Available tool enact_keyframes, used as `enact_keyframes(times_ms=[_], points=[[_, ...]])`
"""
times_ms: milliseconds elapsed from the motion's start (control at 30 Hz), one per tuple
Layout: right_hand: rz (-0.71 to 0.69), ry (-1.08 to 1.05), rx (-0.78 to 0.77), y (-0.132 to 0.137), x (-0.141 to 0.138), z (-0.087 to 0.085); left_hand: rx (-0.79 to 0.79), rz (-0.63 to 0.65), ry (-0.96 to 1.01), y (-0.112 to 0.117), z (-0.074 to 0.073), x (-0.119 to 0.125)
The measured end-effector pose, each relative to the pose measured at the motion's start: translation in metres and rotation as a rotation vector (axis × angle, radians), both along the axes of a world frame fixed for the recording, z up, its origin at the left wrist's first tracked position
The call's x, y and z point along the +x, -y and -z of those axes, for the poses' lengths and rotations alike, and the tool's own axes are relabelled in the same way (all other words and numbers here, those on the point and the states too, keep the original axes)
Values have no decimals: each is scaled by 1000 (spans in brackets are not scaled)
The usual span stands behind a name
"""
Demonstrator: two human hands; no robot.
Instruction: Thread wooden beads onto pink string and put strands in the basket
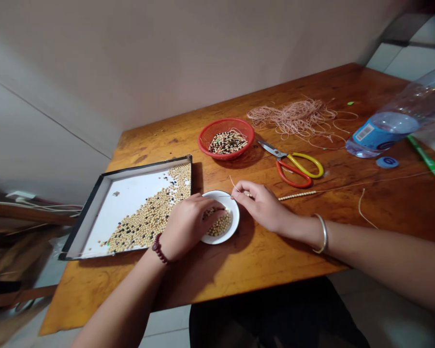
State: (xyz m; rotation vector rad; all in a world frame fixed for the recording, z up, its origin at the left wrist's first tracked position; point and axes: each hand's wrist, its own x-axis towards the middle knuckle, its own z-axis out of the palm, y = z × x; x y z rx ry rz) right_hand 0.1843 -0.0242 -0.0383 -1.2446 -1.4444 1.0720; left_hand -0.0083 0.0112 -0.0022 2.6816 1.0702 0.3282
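Left hand [188,227] resting on beads [219,224] in white dish [235,212]; right hand [261,205] pinching thread [234,185], fingertips partly hidden.

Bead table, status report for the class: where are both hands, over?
Left hand in white dish among pale beads. Right hand pinching beaded thread beside dish. Scissors and red basket farther off, not in the way.

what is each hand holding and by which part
The right hand pinches the beaded cord near its thin free end. The left hand is over the beads in the white dish; any hold there cannot be told.
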Motion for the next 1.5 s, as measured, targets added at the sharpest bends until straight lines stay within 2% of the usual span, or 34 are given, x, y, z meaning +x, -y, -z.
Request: enact_keyframes(times_ms=[167, 267, 467, 733, 967, 1200, 1500], points=[[95, 70, 118, 2, 3, -3, -273, -133, 352, -5, 3, -2], [98, 149, 155, 5, 4, -7, -404, -166, 523, -7, 4, -1], [70, 180, 181, 8, 4, -11, -575, -221, 651, -5, 1, 3], [57, 178, 183, 5, 4, -7, -545, -185, 605, -6, 3, 0], [44, 192, 172, 5, 3, -7, -438, -180, 494, -6, 2, 0], [6, 195, 173, 5, 4, -7, -457, -167, 515, -6, 0, 0], [-53, 307, 147, 9, 4, -8, -425, -128, 411, -5, 0, 0]])
